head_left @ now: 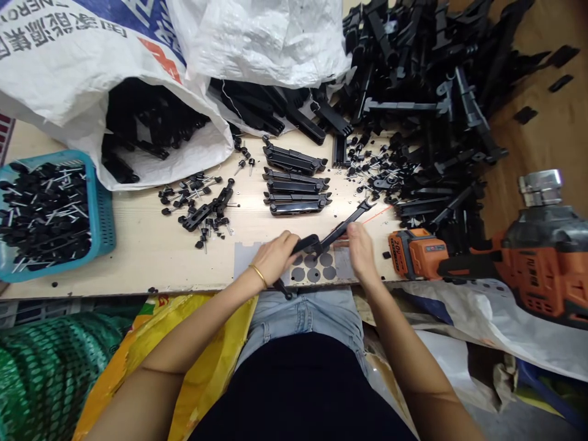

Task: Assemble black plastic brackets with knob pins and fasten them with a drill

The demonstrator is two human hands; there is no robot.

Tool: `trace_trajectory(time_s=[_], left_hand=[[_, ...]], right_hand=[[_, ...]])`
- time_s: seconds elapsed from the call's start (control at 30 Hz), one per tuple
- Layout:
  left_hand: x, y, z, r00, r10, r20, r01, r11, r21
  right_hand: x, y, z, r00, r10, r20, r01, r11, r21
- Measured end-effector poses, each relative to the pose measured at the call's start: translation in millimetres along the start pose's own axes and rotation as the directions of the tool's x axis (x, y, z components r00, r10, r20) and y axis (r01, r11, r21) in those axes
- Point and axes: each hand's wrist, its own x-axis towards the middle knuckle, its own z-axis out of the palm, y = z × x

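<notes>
My left hand, with a gold bangle at the wrist, is closed around one arm of a black plastic part. The part's other arm slants up to the right. My right hand touches that arm's right side, its thumb near it; the other fingers are mostly hidden. Both hands are over a grey plate with round dark discs at the table's front edge. Beyond them lies a short column of folded black assemblies. Small black knobs with metal pins are scattered to the left, around a black linked piece.
A blue basket of pinned knobs stands at the left. White sacks with black parts lie at the back. A heap of black parts covers the back right. An orange cordless tool lies at the right edge.
</notes>
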Motion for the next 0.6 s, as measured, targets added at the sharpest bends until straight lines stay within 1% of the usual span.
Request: trace_trajectory(time_s=[0.03, 0.07, 0.1, 0.13, 0.17, 0.2, 0.23, 0.27, 0.33, 0.37, 0.4, 0.43, 0.47, 0.53, 0.6], left_hand=[[5, -8, -0.3, 0.999, 0.014, -0.037, -0.012, 0.999, 0.049], [9, -15, 0.5, 0.997, 0.033, -0.067, -0.026, 0.994, 0.102], [13, -21, 2.3, 0.994, 0.057, -0.088, -0.043, 0.988, 0.150], [15, -25, 4.9, 0.991, 0.082, -0.103, -0.062, 0.980, 0.188], [17, -29, 7.7, 0.988, 0.102, -0.114, -0.076, 0.974, 0.215], [19, -31, 10.6, 0.986, 0.111, -0.123, -0.081, 0.970, 0.229], [19, -33, 13.4, 0.985, 0.114, -0.131, -0.081, 0.970, 0.231], [20, -35, 15.7, 0.984, 0.114, -0.140, -0.080, 0.971, 0.224], [20, -37, 19.1, 0.980, 0.120, -0.156, -0.087, 0.975, 0.205], [19, -38, 20.2, 0.979, 0.126, -0.162, -0.093, 0.975, 0.201], [19, -39, 21.0, 0.977, 0.132, -0.167, -0.098, 0.975, 0.201], [19, -40, 21.5, 0.976, 0.138, -0.171, -0.101, 0.973, 0.205], [19, -41, 22.0, 0.975, 0.141, -0.173, -0.103, 0.972, 0.211], [19, -42, 22.5, 0.974, 0.146, -0.175, -0.105, 0.969, 0.223], [19, -42, 22.8, 0.973, 0.148, -0.175, -0.106, 0.968, 0.229]], right_hand=[[7, 4, -17, 0.993, -0.113, -0.034, 0.102, 0.968, -0.229], [14, 7, -32, 0.975, -0.222, -0.012, 0.191, 0.864, -0.466], [20, 10, -45, 0.954, -0.295, 0.059, 0.259, 0.705, -0.660], [25, 13, -54, 0.934, -0.320, 0.161, 0.315, 0.520, -0.794], [29, 15, -60, 0.915, -0.298, 0.272, 0.369, 0.347, -0.862], [30, 16, -62, 0.893, -0.252, 0.372, 0.425, 0.209, -0.881], [29, 17, -61, 0.863, -0.197, 0.465, 0.490, 0.105, -0.865], [27, 17, -58, 0.820, -0.144, 0.554, 0.564, 0.032, -0.825], [20, 16, -50, 0.718, -0.066, 0.693, 0.691, -0.054, -0.721], [17, 14, -46, 0.676, -0.040, 0.736, 0.732, -0.078, -0.676], [15, 12, -43, 0.649, -0.018, 0.760, 0.756, -0.095, -0.648], [15, 10, -40, 0.640, 0.001, 0.768, 0.764, -0.108, -0.636], [16, 7, -38, 0.645, 0.016, 0.764, 0.760, -0.115, -0.640], [18, -1, -35, 0.662, 0.037, 0.748, 0.747, -0.113, -0.655], [15, -10, -34, 0.683, 0.038, 0.730, 0.729, -0.090, -0.678]])
